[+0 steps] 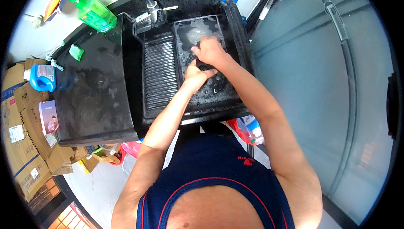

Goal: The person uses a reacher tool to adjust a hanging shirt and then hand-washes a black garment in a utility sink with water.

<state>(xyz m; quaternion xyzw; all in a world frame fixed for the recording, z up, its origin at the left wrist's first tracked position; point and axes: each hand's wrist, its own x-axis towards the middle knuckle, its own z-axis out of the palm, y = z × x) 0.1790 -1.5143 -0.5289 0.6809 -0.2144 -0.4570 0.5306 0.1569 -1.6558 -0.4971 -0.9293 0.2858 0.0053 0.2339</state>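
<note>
Over the wet, soapy basin of a black sink [208, 93], my two hands hold one dark item [205, 64], perhaps wet cloth; its exact kind cannot be told. My left hand [197, 76] grips its lower part, thumb towards the right. Just above, my right hand [210, 50] is closed on the upper part. Suds and water lie around both hands, and a pale round thing, maybe a soap bar or the drain, [196, 34] shows beyond them. A ribbed washboard [161, 74] is built into the sink to the left.
A metal faucet [153, 9] rises behind the washboard. On the black counter [94, 102] are a green pump bottle [98, 16], a green scrubbing brush or sponge [76, 52], a blue detergent bottle [44, 77] and a purple box [49, 117]. Cardboard [28, 128] stands left; a frosted glass door [303, 71] stands right.
</note>
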